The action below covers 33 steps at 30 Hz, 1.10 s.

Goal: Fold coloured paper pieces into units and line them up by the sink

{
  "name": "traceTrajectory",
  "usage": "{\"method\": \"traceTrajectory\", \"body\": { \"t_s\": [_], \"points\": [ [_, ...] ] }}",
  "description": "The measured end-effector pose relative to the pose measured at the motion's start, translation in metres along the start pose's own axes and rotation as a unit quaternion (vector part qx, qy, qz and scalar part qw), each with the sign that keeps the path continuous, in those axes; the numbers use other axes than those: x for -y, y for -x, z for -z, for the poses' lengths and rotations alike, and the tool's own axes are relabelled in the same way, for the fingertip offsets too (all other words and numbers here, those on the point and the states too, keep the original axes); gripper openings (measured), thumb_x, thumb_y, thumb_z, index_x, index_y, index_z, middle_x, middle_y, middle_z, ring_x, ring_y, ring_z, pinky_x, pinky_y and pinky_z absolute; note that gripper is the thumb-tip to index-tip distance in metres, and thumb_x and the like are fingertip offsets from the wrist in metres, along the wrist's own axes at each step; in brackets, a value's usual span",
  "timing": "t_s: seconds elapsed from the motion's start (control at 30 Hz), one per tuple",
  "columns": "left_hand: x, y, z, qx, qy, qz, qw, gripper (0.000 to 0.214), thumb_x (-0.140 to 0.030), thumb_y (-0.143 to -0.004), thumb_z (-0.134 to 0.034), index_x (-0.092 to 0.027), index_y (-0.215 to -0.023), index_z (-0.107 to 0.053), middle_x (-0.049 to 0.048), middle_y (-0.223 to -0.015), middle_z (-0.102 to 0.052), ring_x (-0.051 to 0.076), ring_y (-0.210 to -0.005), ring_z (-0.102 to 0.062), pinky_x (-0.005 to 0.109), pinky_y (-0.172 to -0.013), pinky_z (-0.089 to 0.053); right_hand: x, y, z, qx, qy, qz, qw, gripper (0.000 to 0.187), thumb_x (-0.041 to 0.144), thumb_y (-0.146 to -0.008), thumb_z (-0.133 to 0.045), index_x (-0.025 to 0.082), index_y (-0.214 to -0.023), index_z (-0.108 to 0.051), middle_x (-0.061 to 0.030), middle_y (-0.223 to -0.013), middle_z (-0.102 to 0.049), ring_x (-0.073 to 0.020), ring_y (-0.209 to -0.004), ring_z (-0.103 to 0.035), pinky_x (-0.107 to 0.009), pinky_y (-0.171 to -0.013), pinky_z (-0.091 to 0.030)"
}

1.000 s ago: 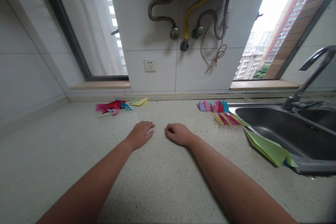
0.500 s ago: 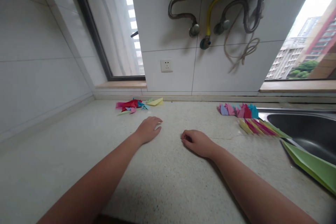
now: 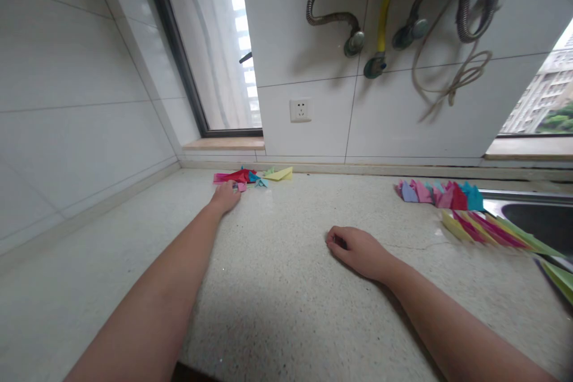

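My left hand [image 3: 226, 197] is at the near edge of a small pile of folded paper pieces. Its fingers are curled down and pressed together; what lies between them is mostly hidden. Around the fingertips are a red folded paper [image 3: 242, 176], a pink one [image 3: 242, 187], blue ones [image 3: 261, 182] and a larger yellow folded paper [image 3: 280, 174] on the right. My right hand [image 3: 356, 249] rests on the speckled countertop [image 3: 277, 286], loosely closed with thumb against fingers and nothing visible inside.
On the right stands a row of pink, lavender, red and blue folded papers [image 3: 441, 194]. Before it lie yellow, magenta and green folded papers [image 3: 483, 230], beside a dark sink [image 3: 541, 221]. A green folded paper [image 3: 559, 279] is at the right edge. Wall hoses [image 3: 333, 19] hang behind.
My left hand has moved left and away from me to the paper pile, its fingers curling in. The right hand stays put on the counter, while the view has turned left.
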<state>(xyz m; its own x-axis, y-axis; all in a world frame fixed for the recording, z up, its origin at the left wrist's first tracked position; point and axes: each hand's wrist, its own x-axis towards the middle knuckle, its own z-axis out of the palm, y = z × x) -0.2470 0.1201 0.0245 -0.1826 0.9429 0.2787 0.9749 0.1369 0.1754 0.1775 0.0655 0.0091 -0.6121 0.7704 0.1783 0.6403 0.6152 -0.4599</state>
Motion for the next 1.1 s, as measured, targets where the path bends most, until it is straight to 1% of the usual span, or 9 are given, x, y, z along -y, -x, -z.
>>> {"method": "traceTrajectory", "body": {
  "t_s": [0.1,0.2,0.27,0.37,0.6,0.73,0.87,1.0,1.1],
  "points": [
    [0.002,-0.001,-0.013,-0.008,-0.002,0.016,1.000,0.044,-0.034,-0.089,-0.051,-0.017,-0.130,-0.052,0.0162,-0.127,-0.062,0.031,-0.116,-0.056,0.043,-0.097,-0.042,0.000,-0.001,-0.001,-0.001,0.005,-0.005,1.000,0.018,0.032,-0.090,-0.051,0.023,-0.086,-0.065,-0.0048,-0.079,-0.068,-0.0177,-0.071,-0.058,-0.027,-0.065,-0.039],
    [0.001,-0.002,-0.026,-0.013,-0.004,0.027,1.000,0.045,-0.040,-0.091,-0.049,-0.020,-0.131,-0.053,0.0164,-0.130,-0.061,0.035,-0.117,-0.056,0.048,-0.094,-0.043,-0.001,-0.002,-0.001,-0.004,0.004,-0.005,1.000,0.018,0.033,-0.091,-0.050,0.023,-0.086,-0.065,-0.0044,-0.079,-0.068,-0.0176,-0.070,-0.058,-0.027,-0.065,-0.038],
    [0.000,-0.003,-0.031,-0.015,-0.005,0.031,0.999,0.045,-0.044,-0.092,-0.048,-0.022,-0.131,-0.054,0.0164,-0.131,-0.061,0.037,-0.117,-0.056,0.050,-0.093,-0.043,0.000,-0.002,-0.002,-0.003,0.003,-0.007,1.000,0.019,0.033,-0.091,-0.050,0.023,-0.085,-0.065,-0.0050,-0.079,-0.068,-0.0177,-0.070,-0.058,-0.027,-0.065,-0.038],
    [-0.005,-0.003,-0.035,-0.014,-0.005,0.023,1.000,0.044,-0.045,-0.092,-0.047,-0.025,-0.131,-0.054,0.0147,-0.131,-0.060,0.036,-0.116,-0.055,0.051,-0.094,-0.042,0.001,-0.002,-0.002,-0.002,0.008,-0.010,1.000,0.019,0.033,-0.091,-0.050,0.022,-0.085,-0.065,-0.0057,-0.079,-0.068,-0.0179,-0.070,-0.058,-0.028,-0.066,-0.038],
    [-0.028,0.011,-0.037,-0.010,0.000,-0.032,0.999,0.039,-0.040,-0.093,-0.049,-0.026,-0.128,-0.057,0.0119,-0.135,-0.057,0.033,-0.127,-0.044,0.047,-0.100,-0.037,0.002,0.000,-0.002,0.000,0.010,-0.008,1.000,0.017,0.031,-0.091,-0.049,0.022,-0.086,-0.063,-0.0055,-0.080,-0.068,-0.0177,-0.071,-0.057,-0.028,-0.065,-0.037],
    [-0.041,0.024,-0.034,-0.003,0.008,-0.054,0.998,0.038,-0.052,-0.093,-0.047,-0.029,-0.118,-0.063,0.0085,-0.128,-0.059,0.032,-0.123,-0.046,0.047,-0.097,-0.038,0.002,0.000,-0.002,0.000,0.009,-0.003,1.000,0.016,0.030,-0.090,-0.049,0.021,-0.087,-0.063,-0.0054,-0.080,-0.068,-0.0175,-0.071,-0.057,-0.028,-0.065,-0.036],
    [-0.054,0.034,-0.029,0.003,0.016,-0.056,0.998,0.049,-0.065,-0.082,-0.056,-0.027,-0.112,-0.065,0.0096,-0.121,-0.060,0.033,-0.118,-0.049,0.047,-0.095,-0.039,0.002,0.001,-0.001,0.002,0.008,0.005,1.000,0.016,0.028,-0.090,-0.049,0.021,-0.088,-0.063,-0.0049,-0.081,-0.067,-0.0177,-0.072,-0.057,-0.028,-0.066,-0.036],
    [-0.072,0.044,-0.027,-0.001,0.027,-0.058,0.998,0.055,-0.069,-0.076,-0.061,-0.024,-0.106,-0.066,0.0107,-0.115,-0.061,0.034,-0.114,-0.051,0.047,-0.094,-0.039,0.003,0.002,0.000,0.004,0.008,0.006,1.000,0.015,0.028,-0.090,-0.049,0.021,-0.088,-0.062,-0.0048,-0.080,-0.067,-0.0176,-0.072,-0.056,-0.028,-0.066,-0.036],
    [-0.085,0.051,-0.027,-0.011,0.040,-0.053,0.998,0.048,-0.065,-0.079,-0.059,-0.021,-0.097,-0.067,0.0119,-0.109,-0.063,0.034,-0.111,-0.053,0.047,-0.093,-0.038,0.004,0.002,0.000,0.003,0.008,0.007,1.000,0.016,0.028,-0.090,-0.049,0.021,-0.088,-0.062,-0.0050,-0.080,-0.067,-0.0178,-0.072,-0.056,-0.028,-0.066,-0.035]
  ]
}}
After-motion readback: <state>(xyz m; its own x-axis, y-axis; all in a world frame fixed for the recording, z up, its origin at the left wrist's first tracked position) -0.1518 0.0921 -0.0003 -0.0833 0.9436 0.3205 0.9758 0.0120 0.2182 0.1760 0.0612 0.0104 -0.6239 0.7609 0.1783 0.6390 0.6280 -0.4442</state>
